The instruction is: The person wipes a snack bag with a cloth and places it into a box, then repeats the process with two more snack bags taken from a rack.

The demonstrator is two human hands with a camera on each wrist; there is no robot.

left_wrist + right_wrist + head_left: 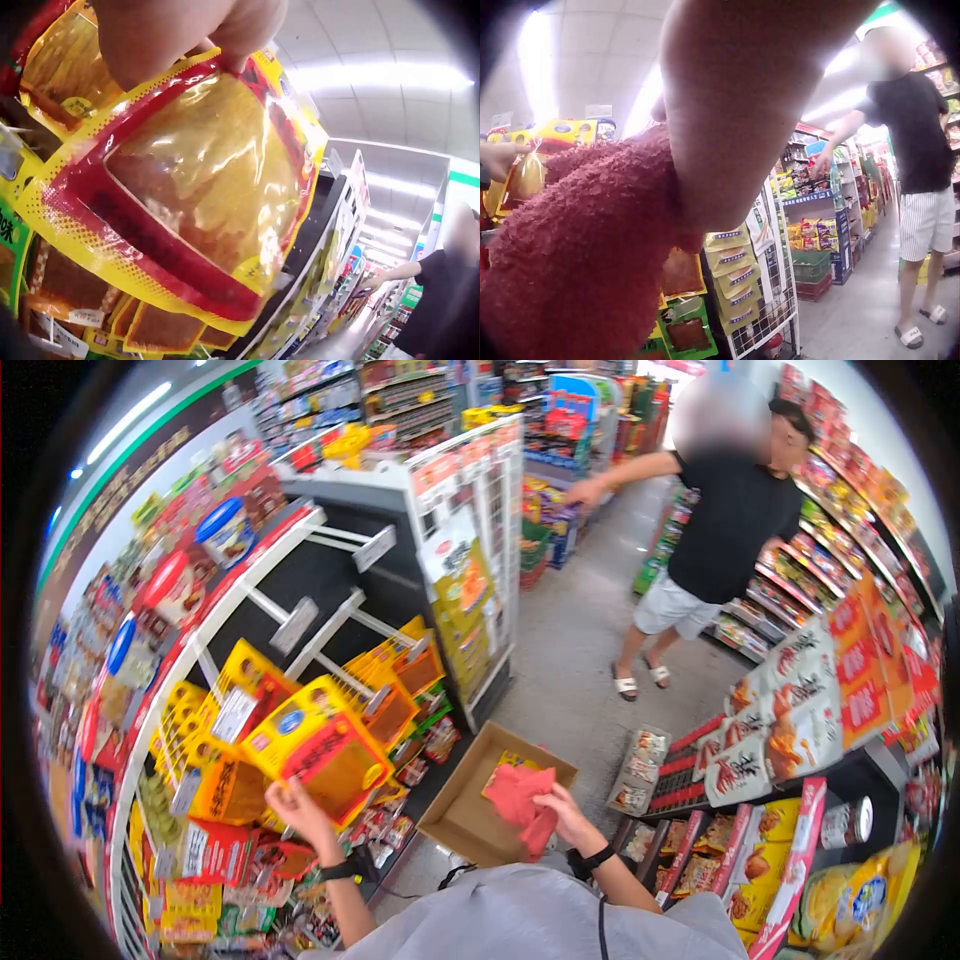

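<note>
My left hand (300, 815) pinches the lower left edge of a large yellow and red snack bag (325, 745) in front of the hanging rack. A clear window in the bag shows flat brown pieces, and in the left wrist view the bag (202, 180) fills the middle, below the fingers. My right hand (565, 815) grips a red cloth (520, 800) over an open cardboard box (450, 822). The cloth (585, 232) looks fluffy in the right wrist view. Inside the box, a yellow packet (510, 760) shows partly behind the cloth.
More yellow bags (232, 790) hang from the rack's metal hooks (340, 540) on the left. A person in a black shirt (735, 525) stands in the aisle ahead, one arm stretched toward a shelf. A display stand with pouches (745, 765) is on the right.
</note>
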